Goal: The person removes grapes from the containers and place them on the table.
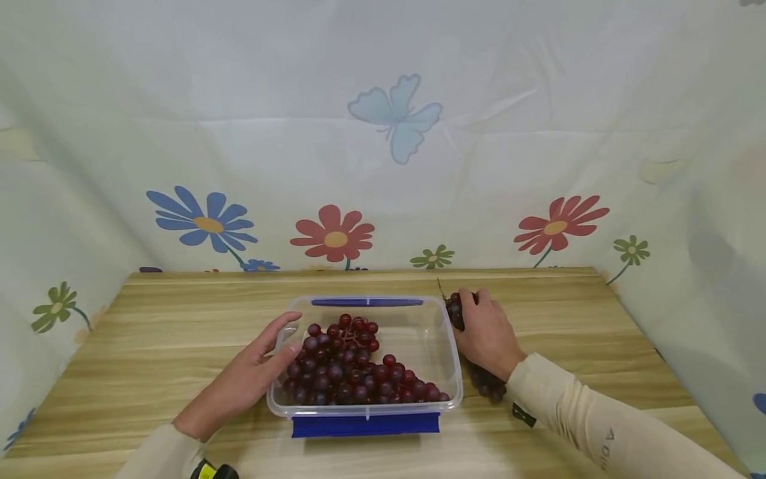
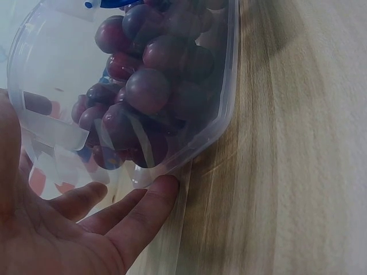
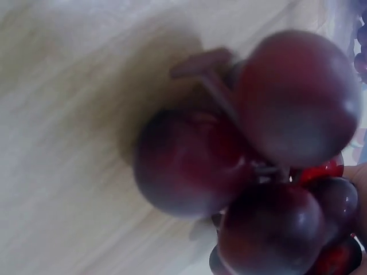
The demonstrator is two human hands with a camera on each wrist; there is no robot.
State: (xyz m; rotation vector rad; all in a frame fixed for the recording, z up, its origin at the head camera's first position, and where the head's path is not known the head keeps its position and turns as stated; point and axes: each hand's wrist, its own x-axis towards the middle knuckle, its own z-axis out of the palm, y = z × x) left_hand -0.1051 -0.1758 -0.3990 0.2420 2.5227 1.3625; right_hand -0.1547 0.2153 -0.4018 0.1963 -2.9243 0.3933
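Observation:
A clear plastic container (image 1: 366, 411) with blue side clips stands on the table, and red grapes (image 1: 335, 372) on their stems fill its left and front parts. My left hand (image 1: 239, 380) rests at its left side with the fingers fairly straight. In the left wrist view, fingertips (image 2: 163, 186) touch the outside of the see-through wall near a lower corner. Just right of the container, my right hand (image 1: 486, 332) grips a bunch of dark grapes (image 1: 455, 311), its bare stem sticking up. The right wrist view shows grapes (image 3: 269, 229) of a bunch close up; that hand is mostly hidden there.
The wood-grain table (image 1: 197, 319) meets a pale curtain (image 1: 269, 146) printed with flowers at the back and sides. More dark grapes (image 1: 487, 382) lie on the table under my right wrist. The container's back and right inner floor shows bare plastic.

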